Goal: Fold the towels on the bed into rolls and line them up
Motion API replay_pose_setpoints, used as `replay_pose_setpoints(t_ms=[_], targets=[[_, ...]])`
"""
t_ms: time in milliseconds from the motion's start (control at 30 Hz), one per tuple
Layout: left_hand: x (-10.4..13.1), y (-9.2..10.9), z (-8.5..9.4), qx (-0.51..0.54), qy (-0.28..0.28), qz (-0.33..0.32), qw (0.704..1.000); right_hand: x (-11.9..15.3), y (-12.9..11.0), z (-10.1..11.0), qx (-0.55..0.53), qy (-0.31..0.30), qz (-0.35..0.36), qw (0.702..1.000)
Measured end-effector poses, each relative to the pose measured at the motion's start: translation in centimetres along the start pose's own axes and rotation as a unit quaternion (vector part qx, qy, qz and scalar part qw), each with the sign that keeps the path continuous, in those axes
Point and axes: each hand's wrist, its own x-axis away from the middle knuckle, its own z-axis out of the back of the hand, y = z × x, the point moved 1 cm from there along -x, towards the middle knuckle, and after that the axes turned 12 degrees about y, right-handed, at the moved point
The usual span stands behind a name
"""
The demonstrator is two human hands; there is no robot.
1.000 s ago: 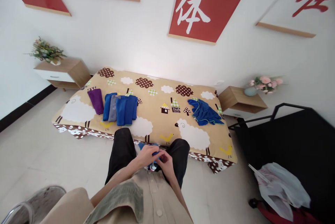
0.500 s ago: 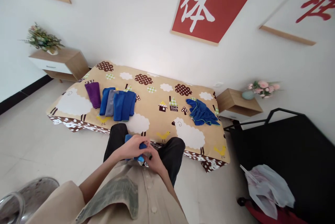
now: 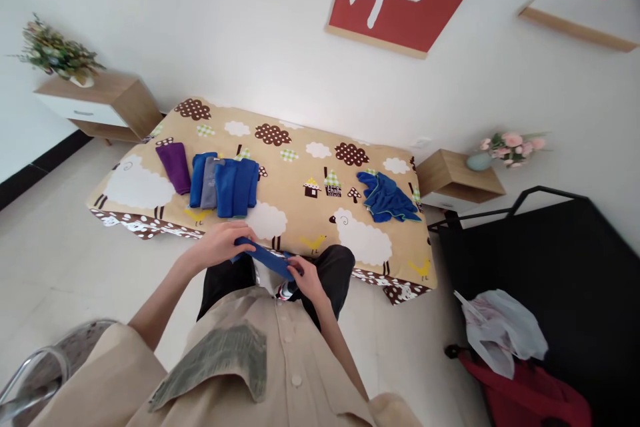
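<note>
A narrow blue cloth (image 3: 267, 259) is stretched between my two hands above my lap. My left hand (image 3: 223, 245) pinches its left end, and my right hand (image 3: 306, 276) grips its right end. Beyond them, on the patterned bed cover (image 3: 295, 177), several blue folded cloths (image 3: 235, 187) lie side by side with a grey folded cloth (image 3: 210, 184) among them. Left of these is a purple folded cloth (image 3: 174, 167). A crumpled blue cloth (image 3: 387, 197) lies toward the bed's right end.
Wooden nightstands (image 3: 107, 104) (image 3: 457, 177) with flowers flank the bed. A black surface (image 3: 545, 260) stands at the right, with a plastic bag (image 3: 505, 330) and a red bag (image 3: 535, 394) by it. At the lower left is a metal-framed chair (image 3: 55, 367).
My hands have moved apart, mainly the left one outward and up, and the bunched blue cloth between them is now drawn out into a strip. The camera view has tilted down slightly.
</note>
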Motion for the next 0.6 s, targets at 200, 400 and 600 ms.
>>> replay_pose_setpoints(t_ms=[200,400,600], targets=[[1.8,-0.9,3.0,-0.023,0.035,-0.039,0.998,3.9,0.1,-3.4,-0.053,-0.101,-0.069,0.991],[4.5,-4.2,5.2,-0.054,-0.008,-0.031,0.998,5.7,-0.8,-3.9,-0.091,-0.202,-0.148,0.964],[7.5,-6.7,6.1,-0.138,0.017,-0.031,0.990,3.9,-0.3,-1.3,-0.035,-0.256,-0.066,0.964]])
